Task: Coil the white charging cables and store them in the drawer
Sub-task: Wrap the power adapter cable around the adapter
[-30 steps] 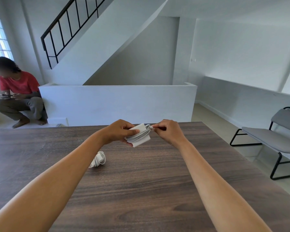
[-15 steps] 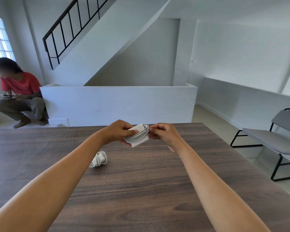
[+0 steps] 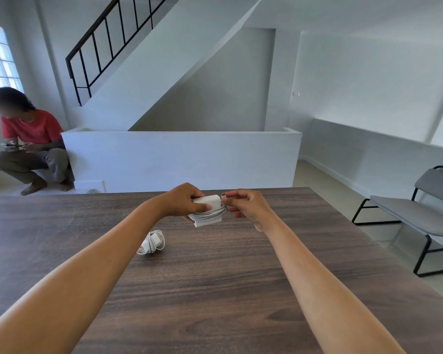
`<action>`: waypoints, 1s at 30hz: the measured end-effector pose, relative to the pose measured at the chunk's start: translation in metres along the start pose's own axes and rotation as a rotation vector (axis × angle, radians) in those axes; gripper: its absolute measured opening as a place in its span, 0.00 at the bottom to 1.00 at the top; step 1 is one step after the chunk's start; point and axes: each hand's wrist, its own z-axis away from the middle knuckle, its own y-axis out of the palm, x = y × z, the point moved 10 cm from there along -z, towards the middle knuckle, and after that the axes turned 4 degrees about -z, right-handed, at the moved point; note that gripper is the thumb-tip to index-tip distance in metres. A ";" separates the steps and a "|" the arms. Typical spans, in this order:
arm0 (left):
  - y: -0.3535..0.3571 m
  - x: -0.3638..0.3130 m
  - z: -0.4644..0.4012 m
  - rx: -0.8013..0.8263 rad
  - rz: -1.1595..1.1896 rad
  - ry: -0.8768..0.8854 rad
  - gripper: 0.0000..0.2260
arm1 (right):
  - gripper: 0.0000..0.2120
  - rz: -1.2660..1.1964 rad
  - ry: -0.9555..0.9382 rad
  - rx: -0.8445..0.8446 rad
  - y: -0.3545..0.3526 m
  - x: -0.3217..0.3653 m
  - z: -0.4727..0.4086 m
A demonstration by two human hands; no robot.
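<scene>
My left hand (image 3: 185,201) grips a white charger block (image 3: 208,211) above the far part of the dark wooden table (image 3: 215,290). A white cable is wound in several turns around the block's middle. My right hand (image 3: 246,206) pinches the cable's free end right beside the block's top right corner. A second white charging cable (image 3: 152,242), coiled into a bundle, lies on the table below my left forearm. No drawer is in view.
A person in a red shirt (image 3: 28,141) crouches on the floor at the far left, beyond the table. A grey bench with a black frame (image 3: 420,215) stands to the right of the table. A low white wall (image 3: 179,159) runs behind the table's far edge.
My right hand has carried the cable end around the block and now holds it at the top right corner. The block is turned a little more upright in my left hand.
</scene>
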 end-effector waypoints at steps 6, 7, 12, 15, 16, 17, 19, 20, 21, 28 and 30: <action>0.006 0.006 0.002 0.073 -0.138 -0.062 0.12 | 0.04 -0.303 0.077 -0.144 -0.010 -0.010 -0.007; 0.009 0.011 0.003 0.097 -0.154 -0.087 0.13 | 0.05 -0.348 0.077 -0.172 -0.014 -0.008 -0.009; 0.023 0.029 0.008 0.115 -0.042 -0.143 0.15 | 0.04 -0.387 0.090 -0.220 -0.020 -0.018 -0.011; 0.030 0.038 0.009 0.078 -0.021 -0.187 0.14 | 0.02 -0.242 0.123 -0.221 -0.021 -0.036 -0.008; 0.033 0.045 0.008 0.060 0.014 -0.217 0.14 | 0.05 -0.080 0.135 -0.218 -0.023 -0.043 -0.007; 0.036 0.054 0.009 0.036 0.059 -0.265 0.15 | 0.12 0.123 0.150 -0.197 -0.024 -0.051 -0.006; 0.044 0.075 0.013 -0.022 0.130 -0.376 0.16 | 0.23 0.502 0.202 -0.076 -0.018 -0.073 0.000; 0.049 0.082 0.014 -0.042 0.137 -0.410 0.15 | 0.26 0.646 0.226 0.001 -0.014 -0.087 0.003; 0.055 0.088 0.015 -0.050 0.123 -0.432 0.14 | 0.28 0.773 0.248 0.067 -0.010 -0.101 0.006; 0.084 0.103 0.027 -0.069 0.053 -0.528 0.20 | 0.30 1.116 0.408 0.201 -0.017 -0.161 0.028; 0.092 0.106 0.031 -0.065 0.173 -0.572 0.16 | 0.30 1.132 0.396 0.194 -0.018 -0.162 0.028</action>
